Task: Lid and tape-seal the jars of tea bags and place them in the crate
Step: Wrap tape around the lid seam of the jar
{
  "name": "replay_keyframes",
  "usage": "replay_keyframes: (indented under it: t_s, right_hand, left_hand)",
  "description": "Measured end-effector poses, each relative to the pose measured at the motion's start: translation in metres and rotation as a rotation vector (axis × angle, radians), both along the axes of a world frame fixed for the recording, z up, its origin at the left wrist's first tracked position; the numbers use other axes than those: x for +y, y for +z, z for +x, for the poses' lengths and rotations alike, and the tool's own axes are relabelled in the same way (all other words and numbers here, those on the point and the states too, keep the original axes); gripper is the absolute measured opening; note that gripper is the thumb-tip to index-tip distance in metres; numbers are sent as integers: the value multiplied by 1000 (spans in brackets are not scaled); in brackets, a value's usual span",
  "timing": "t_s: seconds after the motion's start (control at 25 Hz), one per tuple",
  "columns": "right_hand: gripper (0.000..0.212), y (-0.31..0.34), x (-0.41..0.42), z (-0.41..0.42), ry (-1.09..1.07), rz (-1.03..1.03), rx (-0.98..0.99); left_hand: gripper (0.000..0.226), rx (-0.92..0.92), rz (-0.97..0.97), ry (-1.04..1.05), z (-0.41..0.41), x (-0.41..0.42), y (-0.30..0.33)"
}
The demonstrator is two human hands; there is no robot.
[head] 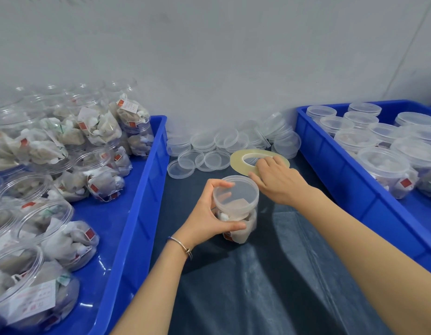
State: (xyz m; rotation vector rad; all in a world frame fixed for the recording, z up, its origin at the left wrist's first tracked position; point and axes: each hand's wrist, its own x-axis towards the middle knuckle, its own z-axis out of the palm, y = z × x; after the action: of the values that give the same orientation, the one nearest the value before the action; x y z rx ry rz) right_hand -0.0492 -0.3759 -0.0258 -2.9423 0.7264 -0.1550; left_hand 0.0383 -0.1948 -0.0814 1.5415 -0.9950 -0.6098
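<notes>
A clear jar of tea bags (236, 221) stands upright on the dark table cover in the middle, with a translucent lid (236, 192) on top. My left hand (209, 213) wraps around the jar's left side, thumb at the front. My right hand (277, 180) reaches just past the jar and rests its fingers on the near edge of a flat roll of yellowish tape (238, 160). The blue crate on the right (330, 165) holds several lidded jars (383, 165). Whether my right hand grips the tape roll is unclear.
A blue crate on the left (142, 201) holds several open jars of tea bags (105, 180), some lying on their sides. A pile of loose clear lids (209, 151) lies against the grey wall behind the tape. Dark table cover (258, 286) spreads between the crates.
</notes>
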Motion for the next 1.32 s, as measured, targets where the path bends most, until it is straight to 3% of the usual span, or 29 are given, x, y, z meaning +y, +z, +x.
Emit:
replay_keyframes:
  t_s: [0.16, 0.32, 0.44, 0.64, 0.8, 0.92, 1.04, 1.16, 1.32]
  right_hand:
    - [39, 5, 2, -2, 36, 44, 26]
    - [37, 6, 0, -3, 65, 64, 38]
    - [36, 6, -2, -4, 65, 51, 34]
    - [36, 5, -4, -6, 48, -38, 82]
    - [41, 2, -1, -10, 65, -122, 97]
    - [42, 6, -2, -18, 103, -112, 106]
    - [40, 16, -12, -34, 173, -113, 111]
    - [47, 26, -21, -48, 290, -278, 195]
    - [52, 42, -40, -66, 317, -322, 199]
  left_hand:
    - [93, -48, 94, -21, 3, -2, 7]
    - [84, -110, 158, 28, 5, 0, 11]
    - [90, -208, 141, 148, -2, 4, 13]
    - [98, -30, 0, 288, -27, 5, 8]
    - [125, 23, -16, 516, -60, -27, 11]
    - [102, 38, -92, 664, -60, -43, 13]
    - [83, -23, -63, 516, -39, -31, 10]
    - [80, -48, -13, 364, -19, -16, 12]
    - [75, -71, -18, 312, -10, -11, 14]
